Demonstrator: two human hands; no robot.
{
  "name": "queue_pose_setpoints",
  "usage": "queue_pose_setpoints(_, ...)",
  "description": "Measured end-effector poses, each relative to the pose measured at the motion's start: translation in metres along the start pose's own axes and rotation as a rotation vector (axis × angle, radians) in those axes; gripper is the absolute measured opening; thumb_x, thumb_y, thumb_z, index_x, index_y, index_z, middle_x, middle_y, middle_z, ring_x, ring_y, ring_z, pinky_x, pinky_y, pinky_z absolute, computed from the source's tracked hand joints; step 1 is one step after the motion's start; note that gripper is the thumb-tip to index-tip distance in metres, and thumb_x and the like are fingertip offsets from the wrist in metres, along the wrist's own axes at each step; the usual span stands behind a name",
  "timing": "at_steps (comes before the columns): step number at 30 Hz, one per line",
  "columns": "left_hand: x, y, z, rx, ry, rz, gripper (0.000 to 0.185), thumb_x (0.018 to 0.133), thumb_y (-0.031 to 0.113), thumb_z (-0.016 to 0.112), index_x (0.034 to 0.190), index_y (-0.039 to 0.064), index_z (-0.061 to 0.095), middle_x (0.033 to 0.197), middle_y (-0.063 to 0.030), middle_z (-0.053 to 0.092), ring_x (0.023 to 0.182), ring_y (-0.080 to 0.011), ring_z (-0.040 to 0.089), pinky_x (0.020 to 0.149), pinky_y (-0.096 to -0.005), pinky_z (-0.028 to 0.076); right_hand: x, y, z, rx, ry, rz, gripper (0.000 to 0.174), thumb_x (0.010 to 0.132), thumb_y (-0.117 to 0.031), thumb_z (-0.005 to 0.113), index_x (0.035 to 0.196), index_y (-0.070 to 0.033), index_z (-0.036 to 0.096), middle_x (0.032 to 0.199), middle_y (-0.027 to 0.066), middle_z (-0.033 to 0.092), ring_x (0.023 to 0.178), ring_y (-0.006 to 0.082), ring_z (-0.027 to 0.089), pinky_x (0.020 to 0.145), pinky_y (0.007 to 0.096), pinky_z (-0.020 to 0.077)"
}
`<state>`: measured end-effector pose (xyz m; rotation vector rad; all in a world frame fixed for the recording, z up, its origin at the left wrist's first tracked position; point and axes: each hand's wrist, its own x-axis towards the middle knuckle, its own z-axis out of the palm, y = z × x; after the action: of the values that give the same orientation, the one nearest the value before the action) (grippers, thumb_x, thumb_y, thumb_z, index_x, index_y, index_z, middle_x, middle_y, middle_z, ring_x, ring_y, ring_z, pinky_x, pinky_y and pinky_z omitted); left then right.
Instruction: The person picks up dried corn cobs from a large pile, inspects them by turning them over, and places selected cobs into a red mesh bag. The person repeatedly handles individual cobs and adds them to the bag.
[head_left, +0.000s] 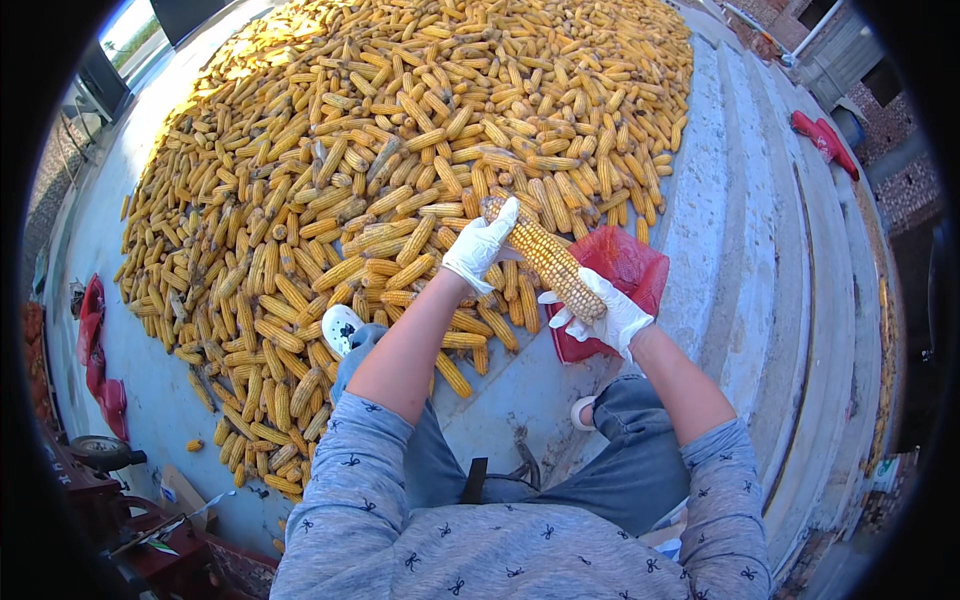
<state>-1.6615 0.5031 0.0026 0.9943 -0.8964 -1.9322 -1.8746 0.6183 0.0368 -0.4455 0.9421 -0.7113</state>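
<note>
In front of me is an ear of corn (551, 259) with yellow kernels, raised above the heap and held at a slant in both hands. My left hand (481, 246), in a white glove, grips its upper left end. My right hand (609, 311), gloved in white too, holds the lower right end, with some fingers beneath it. A large heap of husked corn ears (300, 195) spreads ahead and to the left on the concrete floor. A red mesh sack (637, 262) lies behind my right hand, partly hidden by it.
Concrete steps (750, 225) run along the right, with a red cloth-like item (825, 141) on them. Red mesh sacks (94, 352) lie at the far left. Below them are a small wheel (101, 452), a cardboard piece (184, 491) and red machinery (161, 544).
</note>
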Motion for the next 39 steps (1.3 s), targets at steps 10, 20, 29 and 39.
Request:
queue_pose_setpoints(10,0.004,-0.002,-0.013,0.367,-0.115,0.043,0.065,0.101,0.056,0.05,0.076,-0.001,0.068,0.065,-0.0118,0.068,0.056,-0.0196,0.065,0.064,-0.0302,0.054,0.0,0.008,0.013,-0.278,0.265,-0.176,0.033,0.094,-0.027,0.071,0.116,-0.005,0.059,0.082,0.0115,0.07,0.056,0.0151,0.057,0.048,0.0266,0.041)
queue_pose_setpoints(20,0.03,-0.038,-0.049,0.804,0.417,0.274,0.045,0.1,0.041,0.06,0.09,-0.001,0.069,0.085,-0.0137,0.073,0.077,-0.0215,0.068,0.077,-0.0361,0.054,0.013,0.007,-0.015,0.105,0.025,-0.145,0.066,0.099,-0.047,0.059,0.144,-0.001,0.046,0.122,0.0159,0.064,0.076,0.0143,0.066,0.05,0.0206,0.0508)
queue_pose_setpoints(29,-0.005,-0.022,0.014,0.458,0.011,0.075,0.062,0.096,0.06,0.058,0.077,0.001,0.066,0.067,-0.0069,0.065,0.061,-0.0155,0.058,0.063,-0.0294,0.047,0.014,0.016,0.005,-0.193,0.267,-0.253,0.041,0.097,-0.036,0.067,0.123,-0.007,0.057,0.09,0.0094,0.07,0.07,0.0144,0.066,0.056,0.026,0.0522)
queue_pose_setpoints(39,-0.005,-0.025,0.001,0.731,-0.033,0.149,0.057,0.104,0.051,0.045,0.084,0.003,0.068,0.07,-0.0161,0.067,0.07,-0.031,0.066,0.068,-0.0374,0.052,0.019,0.017,0.011,-0.118,0.241,-0.238,0.046,0.097,-0.039,0.066,0.128,-0.006,0.058,0.101,0.0087,0.069,0.075,0.0137,0.067,0.057,0.026,0.0527)
